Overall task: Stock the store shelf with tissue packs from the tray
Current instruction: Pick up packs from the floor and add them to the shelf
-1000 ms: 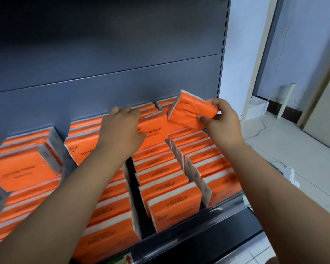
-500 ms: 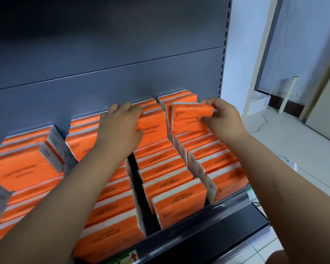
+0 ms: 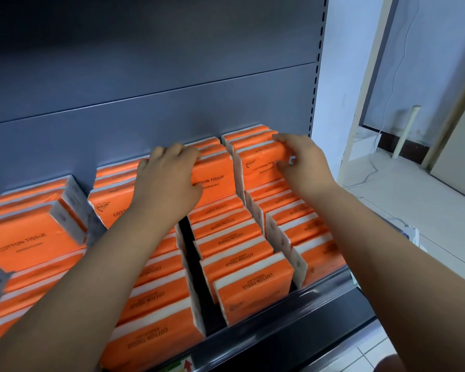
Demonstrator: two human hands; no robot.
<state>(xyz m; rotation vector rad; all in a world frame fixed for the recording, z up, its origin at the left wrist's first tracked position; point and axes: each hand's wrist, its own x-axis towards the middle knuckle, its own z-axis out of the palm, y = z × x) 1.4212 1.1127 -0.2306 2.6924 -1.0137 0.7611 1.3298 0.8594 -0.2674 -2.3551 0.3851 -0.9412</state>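
The right hand (image 3: pixel 304 162) has its grip closed on an orange tissue pack (image 3: pixel 261 165), with the fingers over its top edge. This pack stands upright at the 12 o'clock end of the right row on the shelf (image 3: pixel 314 302), close to the grey back panel (image 3: pixel 145 103). At 9 o'clock from it, the grip of the left hand (image 3: pixel 169 178) is curled over the top edge of the middle pack (image 3: pixel 215 181), which stands upright at the back of the middle row, and more orange packs (image 3: pixel 247 288) fill the rows toward 6 o'clock.

White pole (image 3: pixel 406 131) against the wall (image 3: pixel 427 63), white box (image 3: pixel 364 146) nearby, tiled floor (image 3: pixel 414 200).
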